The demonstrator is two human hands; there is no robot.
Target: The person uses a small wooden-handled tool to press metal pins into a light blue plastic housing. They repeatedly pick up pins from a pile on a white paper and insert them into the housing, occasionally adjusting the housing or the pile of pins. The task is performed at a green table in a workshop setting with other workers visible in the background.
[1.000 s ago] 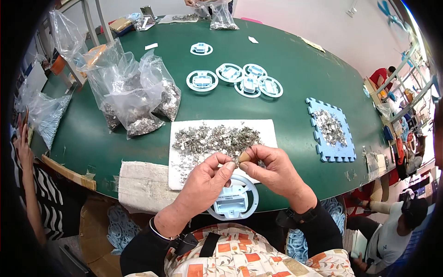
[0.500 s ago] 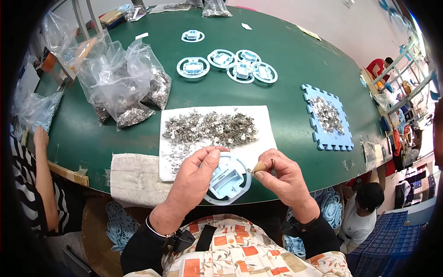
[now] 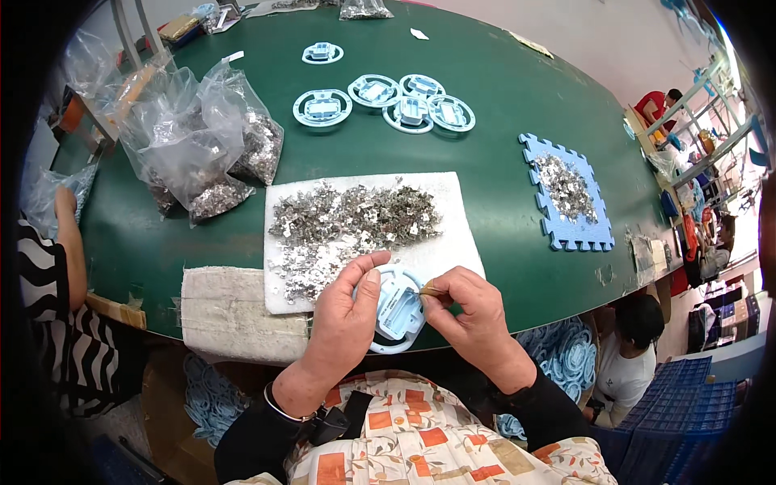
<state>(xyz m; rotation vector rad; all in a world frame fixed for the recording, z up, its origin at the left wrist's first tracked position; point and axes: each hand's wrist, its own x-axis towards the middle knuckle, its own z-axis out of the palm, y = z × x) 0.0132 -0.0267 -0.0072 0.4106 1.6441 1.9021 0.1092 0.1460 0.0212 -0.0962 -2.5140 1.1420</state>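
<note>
My left hand (image 3: 343,319) grips a round light-blue plastic part (image 3: 394,311) at the near table edge, thumb over its rim. My right hand (image 3: 469,311) pinches a small metal piece (image 3: 428,287) and presses it against the part's upper right side. Just beyond both hands lies a white pad (image 3: 453,242) with a heap of small silvery metal pieces (image 3: 347,222) spread over it.
Several finished blue round parts (image 3: 388,97) lie farther back on the green table (image 3: 485,121). Clear bags of metal pieces (image 3: 202,145) stand at the left, a blue foam mat with more pieces (image 3: 566,190) at the right, a folded white cloth (image 3: 234,311) near left. Other people sit at both sides.
My left hand has left the metal heap and taken hold of the blue round part; my right hand has brought its metal piece down onto the part.
</note>
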